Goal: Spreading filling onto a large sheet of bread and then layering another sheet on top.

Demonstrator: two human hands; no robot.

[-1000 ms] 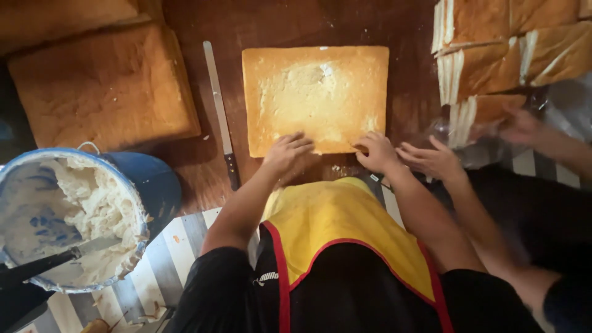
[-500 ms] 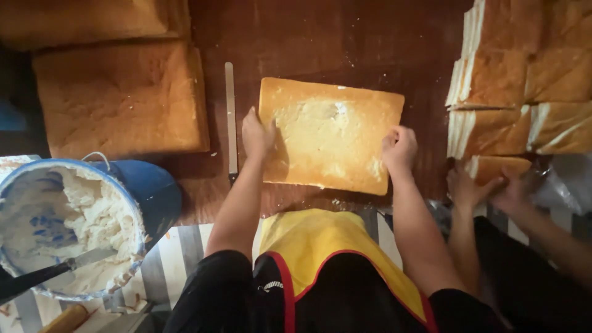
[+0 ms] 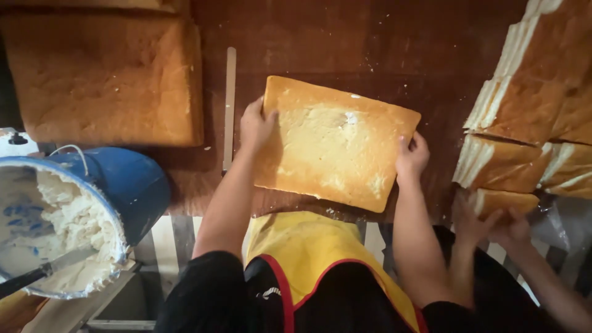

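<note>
A flat rectangular sheet of sponge cake (image 3: pixel 336 142) lies tilted on the dark wooden table (image 3: pixel 345 43). Its middle is paler and crumbly. My left hand (image 3: pixel 256 123) grips the sheet's left edge. On the sheet's right edge, my right hand (image 3: pixel 412 155) has the same hold. A long thin knife (image 3: pixel 229 105) lies just left of my left hand.
A large sponge slab (image 3: pixel 105 77) sits at the upper left. A blue bucket of cream (image 3: pixel 58 216) with a spatula stands at the lower left. Stacked layered cake pieces (image 3: pixel 530 117) fill the right side, where another person's hands (image 3: pixel 490 222) hold a piece.
The cake sheet has turned clockwise. My hands went from its near edge to its left and right edges. The other person's hands stayed at the right.
</note>
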